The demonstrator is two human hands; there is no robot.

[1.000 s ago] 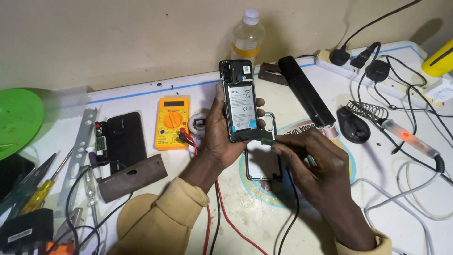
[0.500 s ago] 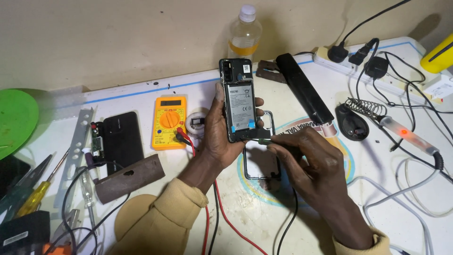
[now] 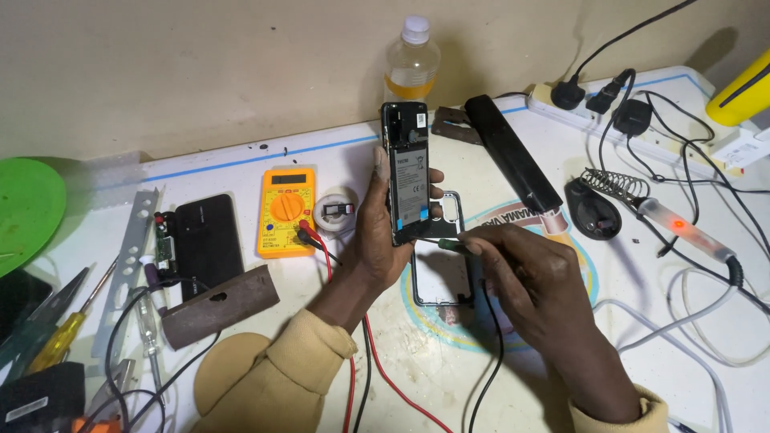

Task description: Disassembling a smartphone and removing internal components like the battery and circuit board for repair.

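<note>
Nearest, along the front edge of the white worktable (image 3: 706,385): 2 mustard-yellow sleeves, with red and black test leads (image 3: 365,361) running between them. Right hand (image 3: 533,281), fingers pressed together around a thin green-handled tool (image 3: 449,245), tip set against the lower end of the opened phone. Left hand (image 3: 385,232), fingers and thumb wrapped around the opened phone (image 3: 407,172), held upright above the table's middle, back cover off, battery and board exposed. Beneath it, flat on the table, 1 clear phone case (image 3: 437,281). Left of the hands: 1 yellow multimeter (image 3: 287,210), 1 small round reel (image 3: 335,210), 1 black phone (image 3: 207,240), 1 brown wooden block (image 3: 220,303), screwdrivers (image 3: 56,341) at the front left corner. Right side: 1 soldering iron (image 3: 682,228) resting by its coiled stand (image 3: 597,200). Toward the back edge: 1 long black bar (image 3: 513,152), 1 power strip (image 3: 609,108), 1 plastic bottle (image 3: 411,60); 1 green plate (image 3: 28,208) at the left edge.
</note>
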